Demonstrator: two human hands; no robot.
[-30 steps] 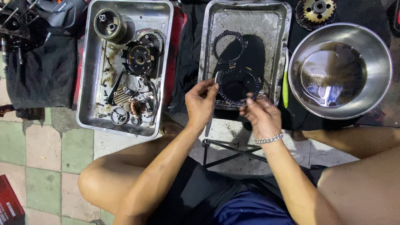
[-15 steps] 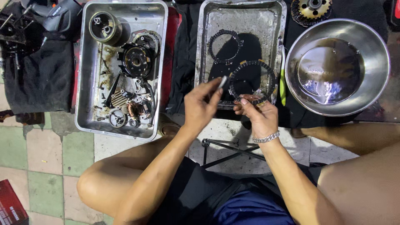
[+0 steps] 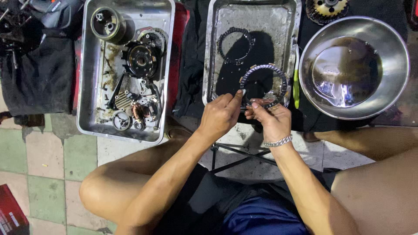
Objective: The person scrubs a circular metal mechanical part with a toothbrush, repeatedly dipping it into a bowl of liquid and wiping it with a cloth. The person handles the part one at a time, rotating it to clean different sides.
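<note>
- Bare knees and dark shorts are seen nearest the camera, above a tiled floor (image 3: 39,174) of green and pale squares.
- The left hand (image 3: 220,115) is closed in a pinch, with the thumb and forefinger set on the lower left edge of a ring (image 3: 264,85).
- The right hand (image 3: 270,117), with a metal bracelet (image 3: 278,141) at the wrist, is closed on the ring's lower edge; its fingertips are laid over the rim, and a pale scrap is glimpsed beneath them, though what it is cannot be told.
- The ring is held tilted above the near right corner of the right tray (image 3: 209,65), just over a dark wet patch.
- The ring is judged thin, stiff and light, with a toothed outer edge and segmented faces. It looks oily, so it is likely slippery; it is best gripped by the rim, at two well-separated points, rather than by the flat faces.
- A second ring (image 3: 235,45) is left flat farther back in the same tray.
- A green-handled tool (image 3: 296,85) lies between that tray and a steel bowl (image 3: 392,35) of dark liquid.
- In the left tray (image 3: 85,65), greasy engine parts are gathered: a round drum (image 3: 106,24), a hub (image 3: 141,61) and small pieces.
- A toothed gear (image 3: 326,9) is seen at the far edge, beyond the bowl.
</note>
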